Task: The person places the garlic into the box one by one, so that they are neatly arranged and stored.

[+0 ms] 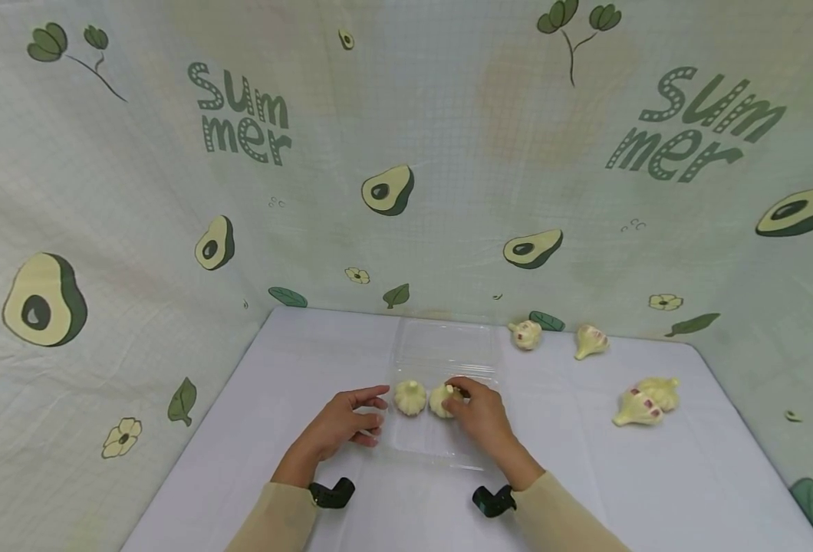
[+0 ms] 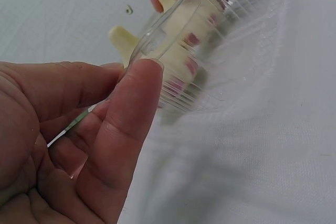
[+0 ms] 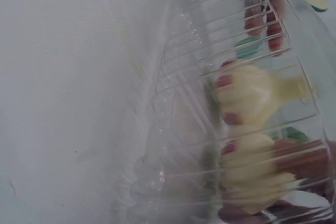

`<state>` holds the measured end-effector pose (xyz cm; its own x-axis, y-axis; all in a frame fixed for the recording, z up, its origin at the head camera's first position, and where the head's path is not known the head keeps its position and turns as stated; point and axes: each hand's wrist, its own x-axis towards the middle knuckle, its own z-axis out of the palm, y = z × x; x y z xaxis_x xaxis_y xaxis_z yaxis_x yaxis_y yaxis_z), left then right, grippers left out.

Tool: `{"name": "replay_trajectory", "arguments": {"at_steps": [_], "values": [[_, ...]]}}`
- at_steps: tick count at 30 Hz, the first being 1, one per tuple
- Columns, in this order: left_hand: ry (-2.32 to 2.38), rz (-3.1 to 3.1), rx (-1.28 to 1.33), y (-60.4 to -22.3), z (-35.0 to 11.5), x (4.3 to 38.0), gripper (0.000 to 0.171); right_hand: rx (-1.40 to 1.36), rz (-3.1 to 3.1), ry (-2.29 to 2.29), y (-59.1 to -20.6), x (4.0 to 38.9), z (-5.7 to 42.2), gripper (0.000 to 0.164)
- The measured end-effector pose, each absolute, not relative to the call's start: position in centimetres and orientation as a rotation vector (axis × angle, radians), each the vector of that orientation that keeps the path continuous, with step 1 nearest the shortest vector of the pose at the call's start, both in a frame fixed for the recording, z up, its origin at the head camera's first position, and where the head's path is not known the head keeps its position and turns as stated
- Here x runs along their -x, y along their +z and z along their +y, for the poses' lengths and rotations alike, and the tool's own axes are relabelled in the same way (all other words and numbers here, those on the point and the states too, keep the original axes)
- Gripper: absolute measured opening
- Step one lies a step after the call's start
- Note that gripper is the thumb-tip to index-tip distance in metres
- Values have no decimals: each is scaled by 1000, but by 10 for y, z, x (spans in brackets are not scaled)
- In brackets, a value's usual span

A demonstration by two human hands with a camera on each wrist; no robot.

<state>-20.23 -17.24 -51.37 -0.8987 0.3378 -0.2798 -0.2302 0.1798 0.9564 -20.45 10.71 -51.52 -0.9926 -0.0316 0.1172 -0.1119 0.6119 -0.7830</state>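
White cloth table point(image 1: 296, 360), avocado-print backdrop point(image 1: 137, 192) on 3 sides. Clear tray point(image 1: 448, 353) at centre, thin, flexy, prob. slippery; best held by rim. L hand point(image 1: 340, 425) pinches its left edge w/ thumb + fingers. R hand point(image 1: 482, 414) fingers curled round a garlic point(image 1: 441, 400) inside, 2nd bulb point(image 1: 409, 397) just beside. Garlics look light, firm, papery. Spare bulbs point(image 1: 644, 402) well apart on the right; open room front + left.

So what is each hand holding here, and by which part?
The left hand pinches the clear plastic container by its left rim. The right hand grips a garlic bulb around its top, inside the container.
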Motion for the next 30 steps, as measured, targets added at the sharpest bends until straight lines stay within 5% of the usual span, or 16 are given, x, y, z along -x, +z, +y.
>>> {"name": "replay_trajectory", "arguments": {"at_steps": [30], "values": [[1767, 2022, -112, -511, -172, 202, 60, -186, -2750, 1308, -515, 208, 104, 30]]}}
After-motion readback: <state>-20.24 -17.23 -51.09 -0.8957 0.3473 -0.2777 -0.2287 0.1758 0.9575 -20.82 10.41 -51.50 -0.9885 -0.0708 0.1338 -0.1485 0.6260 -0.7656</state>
